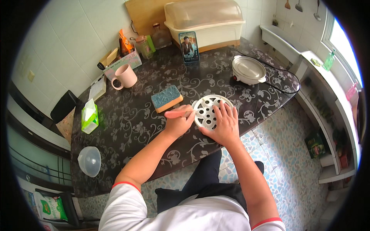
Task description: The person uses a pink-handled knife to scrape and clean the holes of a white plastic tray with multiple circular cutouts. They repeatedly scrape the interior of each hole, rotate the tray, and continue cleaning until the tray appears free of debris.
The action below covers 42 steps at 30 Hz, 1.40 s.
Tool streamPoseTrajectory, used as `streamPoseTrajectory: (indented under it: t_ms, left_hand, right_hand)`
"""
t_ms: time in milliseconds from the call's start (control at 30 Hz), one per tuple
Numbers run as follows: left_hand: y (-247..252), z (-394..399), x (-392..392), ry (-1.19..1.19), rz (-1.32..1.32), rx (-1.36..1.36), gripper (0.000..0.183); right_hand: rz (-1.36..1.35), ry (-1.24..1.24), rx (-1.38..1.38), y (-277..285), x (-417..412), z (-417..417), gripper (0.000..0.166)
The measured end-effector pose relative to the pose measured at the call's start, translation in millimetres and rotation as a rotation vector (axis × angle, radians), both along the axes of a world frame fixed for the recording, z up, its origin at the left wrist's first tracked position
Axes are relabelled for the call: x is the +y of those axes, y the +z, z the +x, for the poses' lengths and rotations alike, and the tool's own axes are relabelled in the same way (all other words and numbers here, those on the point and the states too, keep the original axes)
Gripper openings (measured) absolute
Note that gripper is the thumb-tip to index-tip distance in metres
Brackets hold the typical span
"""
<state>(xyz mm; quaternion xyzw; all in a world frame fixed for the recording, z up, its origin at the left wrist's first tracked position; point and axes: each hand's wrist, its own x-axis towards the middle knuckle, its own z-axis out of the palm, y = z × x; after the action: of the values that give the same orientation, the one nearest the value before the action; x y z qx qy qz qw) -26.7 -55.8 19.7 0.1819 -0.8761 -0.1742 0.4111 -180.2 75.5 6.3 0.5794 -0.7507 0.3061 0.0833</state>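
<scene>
A white round perforated plastic disc (207, 116) lies on the dark floral-patterned table (130, 127). My right hand (226, 122) presses on its right side with fingers spread, hiding part of it. In my left hand (179, 122) is a tool with a pink-red handle (174, 114); its working end, at the disc's left rim, is mostly hidden by the fingers. Just beyond my left hand sits a sponge (167, 97) with a blue top and an orange-yellow body.
A small white electric cooker (249, 70) with a black cord stands at the right. Farther back are a propped phone (189, 47), a pink mug (125, 76) and a large lidded box (205, 26). Tissues (90, 117) and a translucent bowl (90, 161) stand at the left.
</scene>
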Motion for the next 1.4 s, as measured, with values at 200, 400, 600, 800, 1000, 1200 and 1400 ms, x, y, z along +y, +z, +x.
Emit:
streamPoseTrajectory:
  t_ms: [200,400,600,800,1000,1200,1400]
  left_hand:
    - [-12,7,-20,0.020,0.352,0.218,0.018]
    - [-14,14,-25,-0.089,0.559,0.171,0.023]
    - [-9,13,-19,-0.170,0.594,0.056,0.021]
    - [-3,11,-11,-0.178,0.619,-0.025,0.021]
    - [17,11,-4,-0.188,0.674,-0.258,0.024]
    - [18,2,0,-0.118,0.574,-0.277,0.022]
    - [25,-1,7,-0.103,0.622,-0.337,0.021]
  right_hand:
    - [0.042,0.016,0.044,-3,4,-6,0.091]
    - [0.354,0.285,0.070,16,15,-42,0.098]
    - [0.253,0.066,-0.033,20,21,-38,0.099]
    - [0.063,-0.009,0.070,-11,20,-16,0.099]
    - [0.051,-0.021,0.053,-9,19,-16,0.097]
    - [0.041,-0.019,0.046,-10,19,-17,0.095]
    - [0.039,-0.011,0.025,-9,18,-17,0.093]
